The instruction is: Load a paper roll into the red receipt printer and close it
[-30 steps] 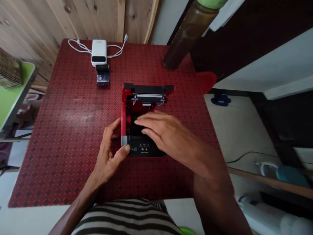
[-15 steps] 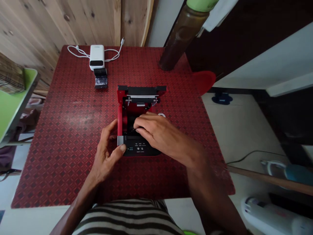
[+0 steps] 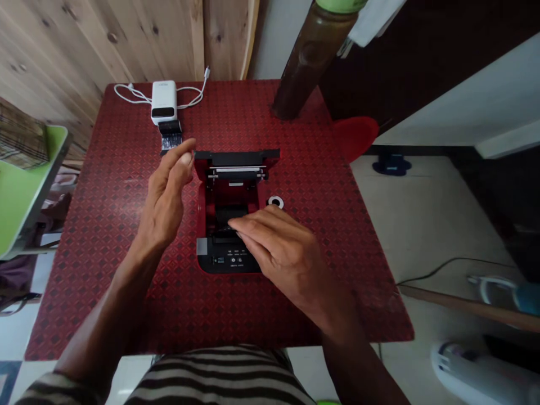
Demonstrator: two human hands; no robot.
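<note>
A red and black receipt printer [image 3: 230,211] sits with its lid [image 3: 236,156] open on a red patterned table [image 3: 118,270]. My right hand [image 3: 278,247] lies over the printer's front, fingers stretched flat toward the open paper bay, holding nothing I can see. My left hand [image 3: 166,194] is raised beside the printer's left wall, fingers loosely extended and empty, fingertips close to the lid's left corner. A small white ring, like a tape core [image 3: 275,202], lies on the table just right of the printer.
A white power bank [image 3: 163,101] with a white cable [image 3: 192,93] and a small black device [image 3: 170,136] lie at the table's far left. A thick brown post [image 3: 312,56] stands at the far edge. A green shelf [image 3: 17,185] is at left. A cable runs across the floor at right.
My left hand let go of the printer's front left corner and rose toward the lid. My right hand's fingers came out of the bay and flattened. The white ring is now uncovered.
</note>
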